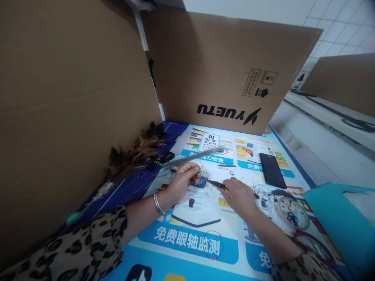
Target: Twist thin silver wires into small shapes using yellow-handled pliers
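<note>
Cardboard (234, 58) walls the far and left edges of the worktop (240, 236), which is printed in blue and white. Left of its middle, the left hand (184, 180) pinches a small wire piece (202, 171) between thumb and forefinger, with no gap showing at the tips. The right hand (239, 196) has its fingers curled round the yellow-and-black handles of the pliers (217, 184), just beside the piece; whether the jaws are parted is too small to tell.

The pliers' long axis lies nearly crosswise — nose toward the worktop's left edge and slightly toward the far one, handles toward the right. They look stiff and fairly light, likely best gripped well back on the handles. The piece seems thin, springy and easily bent, so a light pinch at its rim should suit; which way it points is hidden by the fingers.

Behind the hands, the wires (195, 157) slant from the left edge toward the far right corner — probably slick and whippy, best lifted mid-bundle. Nearer the right edge lies the phone (272, 170).
</note>
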A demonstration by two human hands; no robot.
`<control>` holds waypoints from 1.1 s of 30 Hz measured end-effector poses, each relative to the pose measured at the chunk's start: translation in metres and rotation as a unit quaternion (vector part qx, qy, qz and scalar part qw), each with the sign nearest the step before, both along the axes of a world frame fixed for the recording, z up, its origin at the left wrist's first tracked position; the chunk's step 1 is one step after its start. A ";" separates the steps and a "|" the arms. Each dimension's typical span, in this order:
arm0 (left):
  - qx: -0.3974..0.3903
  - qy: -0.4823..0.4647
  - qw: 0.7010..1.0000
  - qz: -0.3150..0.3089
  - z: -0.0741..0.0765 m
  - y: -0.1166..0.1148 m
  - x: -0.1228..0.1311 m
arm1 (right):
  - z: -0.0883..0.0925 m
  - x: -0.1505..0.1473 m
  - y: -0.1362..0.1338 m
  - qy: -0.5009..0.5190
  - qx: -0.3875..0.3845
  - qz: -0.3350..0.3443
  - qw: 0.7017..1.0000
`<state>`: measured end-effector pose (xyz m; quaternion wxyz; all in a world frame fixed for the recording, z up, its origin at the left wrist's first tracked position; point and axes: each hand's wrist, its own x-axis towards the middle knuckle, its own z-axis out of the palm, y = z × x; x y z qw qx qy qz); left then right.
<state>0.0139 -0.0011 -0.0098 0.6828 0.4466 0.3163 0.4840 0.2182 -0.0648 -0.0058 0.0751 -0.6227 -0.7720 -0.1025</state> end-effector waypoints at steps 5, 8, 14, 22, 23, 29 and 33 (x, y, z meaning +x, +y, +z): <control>0.018 0.020 1.000 0.011 0.000 -0.001 0.001 | 0.000 0.002 0.000 0.005 0.011 0.007 1.000; 0.020 0.023 0.999 0.021 0.000 -0.001 0.001 | 0.001 0.002 0.000 0.008 0.012 0.021 1.000; 0.019 0.035 0.998 0.047 0.000 0.000 0.001 | 0.000 0.004 0.000 0.045 0.016 0.048 0.998; 0.065 0.070 0.994 0.050 -0.002 0.001 0.002 | -0.010 0.014 0.005 0.184 0.038 0.035 0.982; 0.070 0.074 0.994 0.048 -0.002 0.001 0.002 | -0.011 0.014 0.006 0.193 0.035 0.028 0.980; 0.085 0.086 0.992 0.032 -0.003 0.002 0.002 | -0.009 0.011 0.008 0.223 0.002 0.004 0.975; 0.089 0.085 0.992 0.030 -0.003 0.002 0.002 | -0.004 0.009 0.007 0.247 -0.011 -0.005 0.969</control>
